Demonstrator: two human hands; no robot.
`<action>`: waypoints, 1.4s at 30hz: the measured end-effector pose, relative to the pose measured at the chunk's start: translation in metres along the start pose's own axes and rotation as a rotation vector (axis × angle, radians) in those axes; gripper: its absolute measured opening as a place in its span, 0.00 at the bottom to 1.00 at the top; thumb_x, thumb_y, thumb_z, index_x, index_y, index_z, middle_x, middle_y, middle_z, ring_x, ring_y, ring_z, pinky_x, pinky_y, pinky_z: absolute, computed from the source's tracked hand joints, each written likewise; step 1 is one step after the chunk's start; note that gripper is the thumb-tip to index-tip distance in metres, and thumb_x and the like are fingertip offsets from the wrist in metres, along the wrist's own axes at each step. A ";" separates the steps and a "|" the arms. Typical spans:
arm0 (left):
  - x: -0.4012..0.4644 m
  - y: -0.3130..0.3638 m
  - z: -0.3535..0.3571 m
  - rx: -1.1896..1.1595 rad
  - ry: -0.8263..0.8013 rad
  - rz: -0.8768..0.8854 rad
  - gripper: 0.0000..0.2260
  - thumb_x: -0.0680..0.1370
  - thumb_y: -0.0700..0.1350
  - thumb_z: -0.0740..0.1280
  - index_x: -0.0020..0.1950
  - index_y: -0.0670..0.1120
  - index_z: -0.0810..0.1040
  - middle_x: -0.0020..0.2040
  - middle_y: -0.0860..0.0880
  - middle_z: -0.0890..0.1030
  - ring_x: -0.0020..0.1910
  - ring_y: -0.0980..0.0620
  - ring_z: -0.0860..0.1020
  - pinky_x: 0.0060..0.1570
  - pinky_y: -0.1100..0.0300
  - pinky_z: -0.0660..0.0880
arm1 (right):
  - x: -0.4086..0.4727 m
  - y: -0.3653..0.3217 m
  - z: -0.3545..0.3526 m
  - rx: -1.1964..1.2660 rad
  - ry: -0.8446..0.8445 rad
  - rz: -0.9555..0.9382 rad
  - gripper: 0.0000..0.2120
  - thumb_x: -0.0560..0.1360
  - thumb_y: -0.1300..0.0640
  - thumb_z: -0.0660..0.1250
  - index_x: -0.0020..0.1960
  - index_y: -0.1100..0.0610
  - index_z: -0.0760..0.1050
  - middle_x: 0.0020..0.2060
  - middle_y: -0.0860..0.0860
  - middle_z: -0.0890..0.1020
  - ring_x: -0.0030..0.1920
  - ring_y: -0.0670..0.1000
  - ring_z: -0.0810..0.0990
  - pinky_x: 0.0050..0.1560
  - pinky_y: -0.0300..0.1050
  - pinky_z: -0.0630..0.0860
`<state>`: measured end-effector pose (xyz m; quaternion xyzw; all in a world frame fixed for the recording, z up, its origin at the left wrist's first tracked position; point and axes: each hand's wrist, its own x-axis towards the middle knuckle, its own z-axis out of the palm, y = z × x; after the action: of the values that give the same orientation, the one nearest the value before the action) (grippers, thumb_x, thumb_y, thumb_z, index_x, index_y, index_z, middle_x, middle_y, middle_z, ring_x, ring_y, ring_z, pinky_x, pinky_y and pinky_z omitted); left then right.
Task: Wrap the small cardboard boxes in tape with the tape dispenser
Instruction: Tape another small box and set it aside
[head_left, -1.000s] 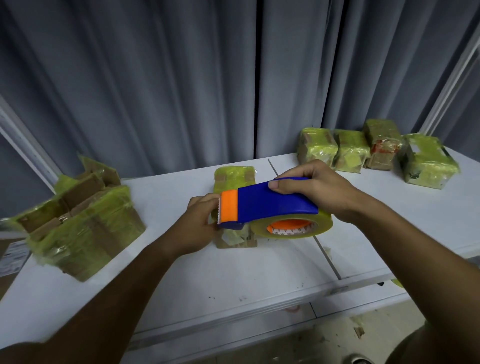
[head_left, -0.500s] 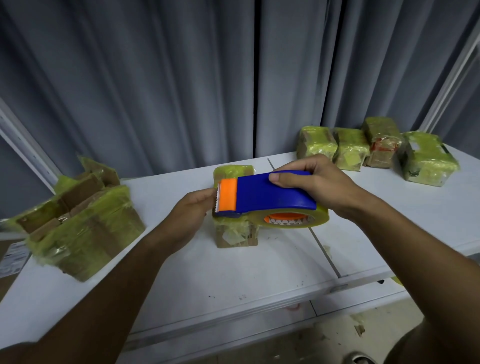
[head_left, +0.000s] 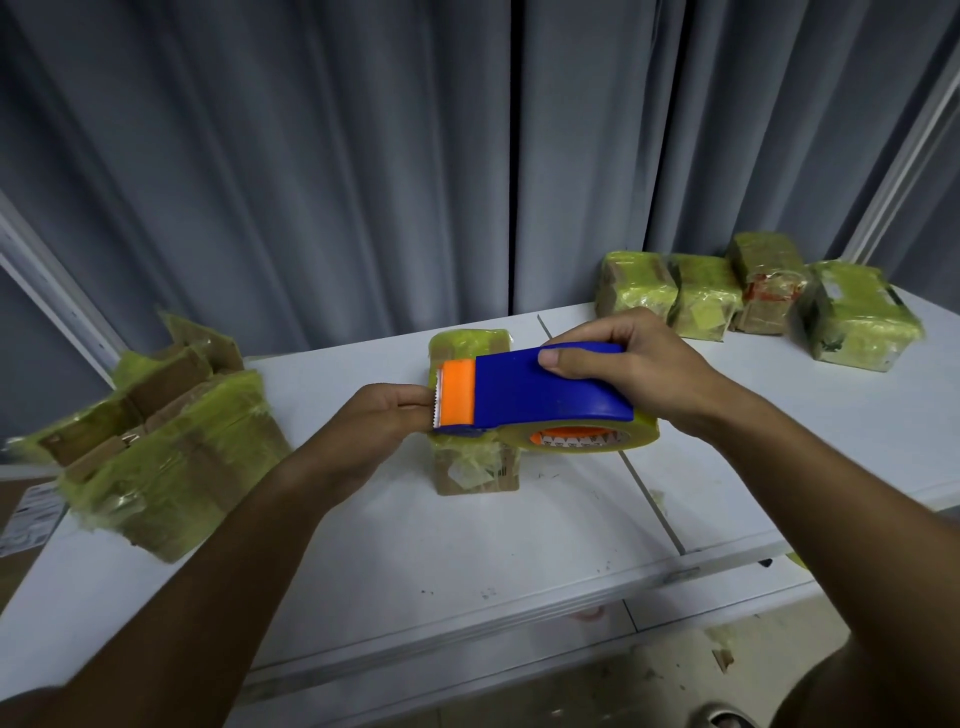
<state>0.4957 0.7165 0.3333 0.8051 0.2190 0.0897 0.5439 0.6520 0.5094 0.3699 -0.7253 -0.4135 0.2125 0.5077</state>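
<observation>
A small cardboard box (head_left: 475, 467), partly covered in yellowish tape, stands upright on the white table (head_left: 467, 561). My right hand (head_left: 631, 371) grips a blue and orange tape dispenser (head_left: 535, 395) holding a roll of clear yellowish tape (head_left: 592, 439), across the box's upper part. My left hand (head_left: 379, 423) is at the box's left side, fingers curled at the dispenser's toothed orange end. The dispenser hides the middle of the box.
Several taped small boxes (head_left: 753, 301) sit in a row at the table's back right. A larger open carton (head_left: 161, 447) wrapped in yellow tape lies at the left. Grey curtains (head_left: 467, 156) hang behind. The table's front edge is near me, floor with scraps below.
The dispenser has risen slightly along the box from lower down to near its top. My left hand followed it upward at the box's left side.
</observation>
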 end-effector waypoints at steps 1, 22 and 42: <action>0.001 -0.001 -0.001 0.015 0.010 -0.017 0.06 0.79 0.46 0.66 0.46 0.55 0.80 0.42 0.60 0.83 0.44 0.60 0.81 0.36 0.69 0.74 | 0.000 0.000 0.000 -0.007 -0.004 -0.005 0.19 0.68 0.40 0.70 0.52 0.50 0.85 0.45 0.45 0.88 0.48 0.48 0.87 0.46 0.44 0.83; 0.003 -0.003 0.009 0.143 0.239 -0.066 0.04 0.81 0.47 0.65 0.48 0.49 0.78 0.47 0.55 0.78 0.47 0.55 0.77 0.39 0.64 0.73 | 0.005 0.003 -0.024 -0.107 -0.087 0.000 0.18 0.69 0.40 0.69 0.52 0.49 0.85 0.45 0.44 0.88 0.46 0.47 0.87 0.42 0.37 0.83; 0.007 -0.028 0.008 0.183 0.256 -0.144 0.13 0.77 0.55 0.69 0.45 0.45 0.82 0.42 0.53 0.83 0.44 0.55 0.78 0.41 0.61 0.71 | 0.005 0.015 -0.044 -0.253 -0.030 0.088 0.16 0.74 0.42 0.70 0.52 0.54 0.85 0.40 0.44 0.87 0.40 0.44 0.86 0.39 0.38 0.77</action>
<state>0.4974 0.7218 0.3042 0.8154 0.3508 0.1318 0.4412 0.6927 0.4863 0.3743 -0.7978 -0.4124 0.1914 0.3960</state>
